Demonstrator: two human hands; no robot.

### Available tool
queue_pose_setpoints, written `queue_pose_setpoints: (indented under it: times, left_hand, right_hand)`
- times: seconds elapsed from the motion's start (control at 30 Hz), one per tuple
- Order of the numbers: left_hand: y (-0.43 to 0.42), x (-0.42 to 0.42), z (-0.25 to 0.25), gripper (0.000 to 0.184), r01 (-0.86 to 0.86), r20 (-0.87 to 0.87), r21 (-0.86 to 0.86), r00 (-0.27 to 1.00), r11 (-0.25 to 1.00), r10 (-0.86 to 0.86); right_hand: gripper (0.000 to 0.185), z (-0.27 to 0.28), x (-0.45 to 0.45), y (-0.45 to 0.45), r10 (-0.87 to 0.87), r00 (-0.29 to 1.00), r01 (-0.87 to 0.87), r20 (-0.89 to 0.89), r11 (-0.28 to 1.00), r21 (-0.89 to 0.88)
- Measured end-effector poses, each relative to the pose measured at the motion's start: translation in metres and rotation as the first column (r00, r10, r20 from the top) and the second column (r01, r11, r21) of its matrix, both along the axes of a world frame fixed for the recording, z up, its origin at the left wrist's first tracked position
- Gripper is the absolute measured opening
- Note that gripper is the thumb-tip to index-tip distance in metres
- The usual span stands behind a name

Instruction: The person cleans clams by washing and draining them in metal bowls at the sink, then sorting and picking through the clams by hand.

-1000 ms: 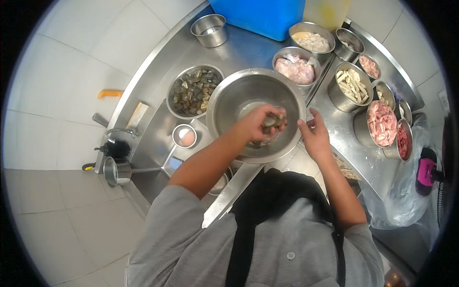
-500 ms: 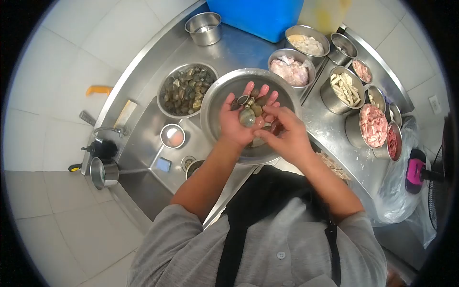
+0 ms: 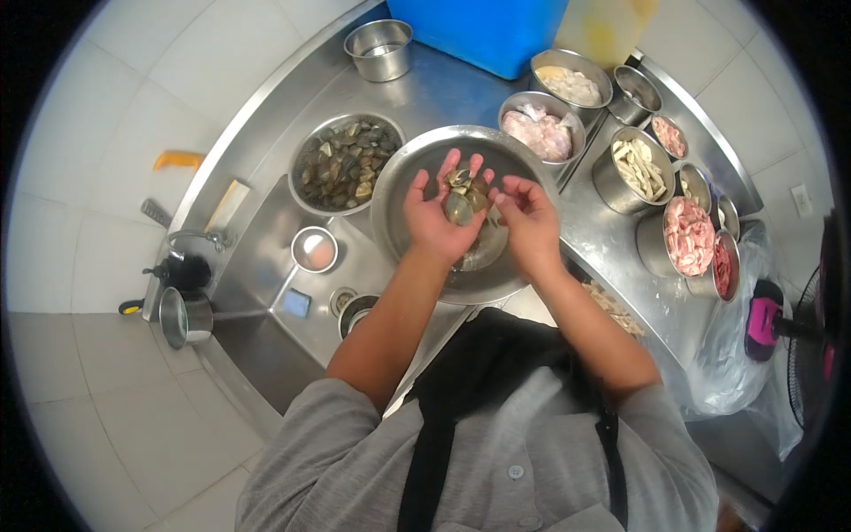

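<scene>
My left hand [image 3: 437, 217] is palm up over the large metal bowl [image 3: 399, 177], with several clams [image 3: 459, 207] lying in the palm and against the curled fingers. Just right of it, my right hand [image 3: 529, 222] has its thumb and forefinger near the clams; whether a small thing is between them is too small to tell. Some water shows at the bottom of the bowl. To the left stands a bowl full of clams [image 3: 346, 167].
A small bowl [image 3: 315, 250], a blue sponge [image 3: 297, 303] and a faucet [image 3: 199, 238] are at the sink on the left. Pots of sliced meat [image 3: 688, 236] and pale strips [image 3: 640, 168] stand at the right. A blue container [image 3: 483, 31] is at the back.
Since one second ago, my left hand has turned palm up with the clams. Over the last half second, my right hand has drawn back slightly to the right from them.
</scene>
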State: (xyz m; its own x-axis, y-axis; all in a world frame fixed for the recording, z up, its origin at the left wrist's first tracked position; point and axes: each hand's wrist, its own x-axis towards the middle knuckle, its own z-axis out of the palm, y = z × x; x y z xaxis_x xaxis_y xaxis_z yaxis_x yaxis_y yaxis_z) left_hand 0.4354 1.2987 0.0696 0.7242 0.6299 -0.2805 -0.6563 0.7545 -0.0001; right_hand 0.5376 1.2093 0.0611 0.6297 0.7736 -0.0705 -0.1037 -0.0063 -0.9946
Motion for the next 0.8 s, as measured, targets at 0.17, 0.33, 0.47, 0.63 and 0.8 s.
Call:
queue_pose_setpoints:
  times: [0.17, 0.33, 0.47, 0.63, 0.8]
  left_hand:
    - [-0.019, 0.025, -0.005, 0.038, -0.129, -0.469, 0.451, 0.807, 0.883, 0.357]
    - [-0.034, 0.074, -0.018, 0.026, 0.114, -0.566, 0.822, 0.278, 0.558, 0.776]
    - [-0.026, 0.065, -0.026, 0.026, 0.251, -0.308, 0.911, -0.110, 0.326, 0.945]
    - [-0.010, 0.035, -0.031, 0.024, 0.394, -0.398, 0.833, -0.062, 0.389, 0.915]
    - [-0.007, 0.024, -0.024, 0.022, 0.427, -0.482, 0.795, 0.015, 0.430, 0.876]
  right_hand:
    - [0.045, 0.000, -0.007, 0.016, -0.002, 0.840, 0.009, -0.542, 1.000, 0.011]
    - [0.039, 0.004, -0.015, 0.028, 0.489, 0.666, -0.376, -0.563, 0.872, 0.313]
    - [0.035, 0.002, -0.006, 0.045, 0.590, 0.524, -0.468, -0.614, 0.802, 0.371]
    - [0.036, -0.023, 0.027, 0.079, 0.585, 0.375, -0.523, -0.719, 0.774, 0.357]
    - [0.045, 0.003, 0.010, 0.066, 0.536, 0.447, -0.552, -0.716, 0.795, 0.251]
